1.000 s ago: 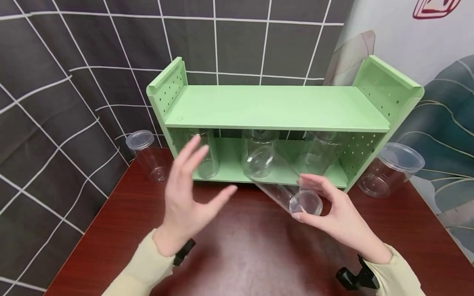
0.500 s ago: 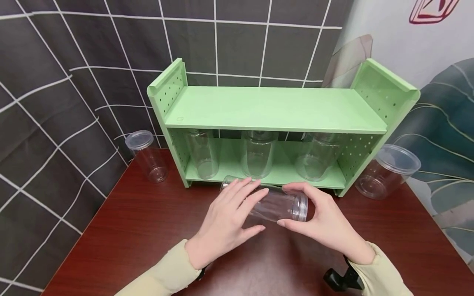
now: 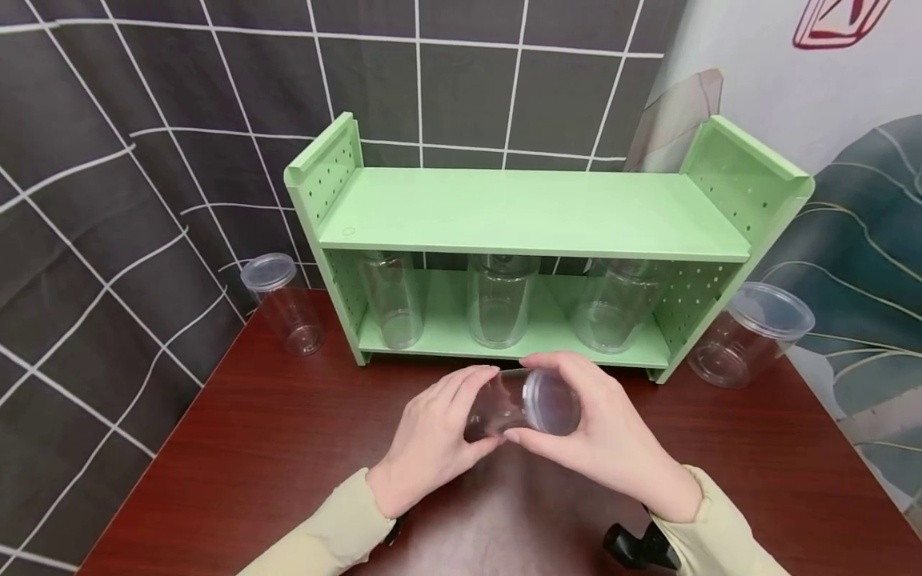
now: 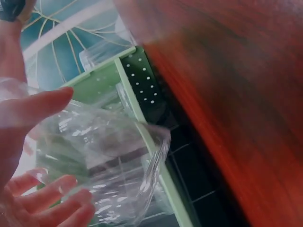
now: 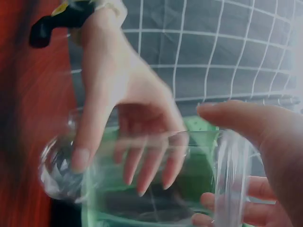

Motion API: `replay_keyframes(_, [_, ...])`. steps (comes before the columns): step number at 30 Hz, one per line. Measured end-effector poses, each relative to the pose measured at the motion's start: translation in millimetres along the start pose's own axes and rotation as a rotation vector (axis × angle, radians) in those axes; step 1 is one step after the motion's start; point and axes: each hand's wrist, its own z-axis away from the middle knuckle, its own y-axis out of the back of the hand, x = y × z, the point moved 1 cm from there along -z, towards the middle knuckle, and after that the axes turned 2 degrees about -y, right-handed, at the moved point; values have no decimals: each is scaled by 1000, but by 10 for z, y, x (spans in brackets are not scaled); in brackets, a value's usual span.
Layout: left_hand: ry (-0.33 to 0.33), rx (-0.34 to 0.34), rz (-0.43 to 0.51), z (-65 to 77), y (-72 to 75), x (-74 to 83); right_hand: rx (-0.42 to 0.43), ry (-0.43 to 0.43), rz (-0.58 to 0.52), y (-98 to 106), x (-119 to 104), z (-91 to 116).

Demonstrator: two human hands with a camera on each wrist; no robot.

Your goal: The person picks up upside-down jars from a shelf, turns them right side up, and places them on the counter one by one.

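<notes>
A clear plastic jar (image 3: 495,406) is held on its side above the table, in front of the green shelf (image 3: 533,214). My left hand (image 3: 421,446) grips its base end, thumb below and fingers over the top. My right hand (image 3: 612,428) holds the other end around the translucent lid (image 3: 556,402). In the left wrist view the jar's clear body (image 4: 111,151) spreads out past the thumb, with fingers beneath. The right wrist view shows the ridged lid end (image 5: 229,175) between thumb and fingers. Part of the jar is hidden behind my left fingers.
On the lower shelf level stand three clear jars: a slim left one (image 3: 392,304), a middle one (image 3: 500,308) and a wider right one (image 3: 618,312). Lidded jars flank the shelf on the table, one left (image 3: 286,312), one right (image 3: 749,340). A gridded cloth (image 3: 468,88) hangs behind.
My left hand, open and apart from the jar a second ago, has come right and taken its base end. The jar has moved left and nearer, swinging its lid end toward me.
</notes>
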Motion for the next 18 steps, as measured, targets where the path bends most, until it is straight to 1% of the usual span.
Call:
replay_keyframes(2, [63, -14, 49, 22, 1, -17, -3, 15, -40, -6, -50, -27])
replay_keyframes(6, [186, -5, 146, 76, 37, -82, 16, 27, -87, 26, -109, -48])
replay_keyframes(8, [226, 6, 170, 101, 71, -137, 44, 11, -91, 76, -110, -48])
replay_keyframes(11, [309, 11, 192, 150, 129, -239, 117, -42, -86, 190, -60, -40])
replay_keyframes(14, [398, 44, 198, 203, 200, -340, 229, -91, -103, 348, 39, -34])
replay_keyframes(16, [444, 69, 194, 239, 246, -400, 353, -118, -124, 475, 129, -32])
replay_keyframes(18, [478, 82, 182, 275, 287, -454, 512, -164, -148, 612, 221, -33])
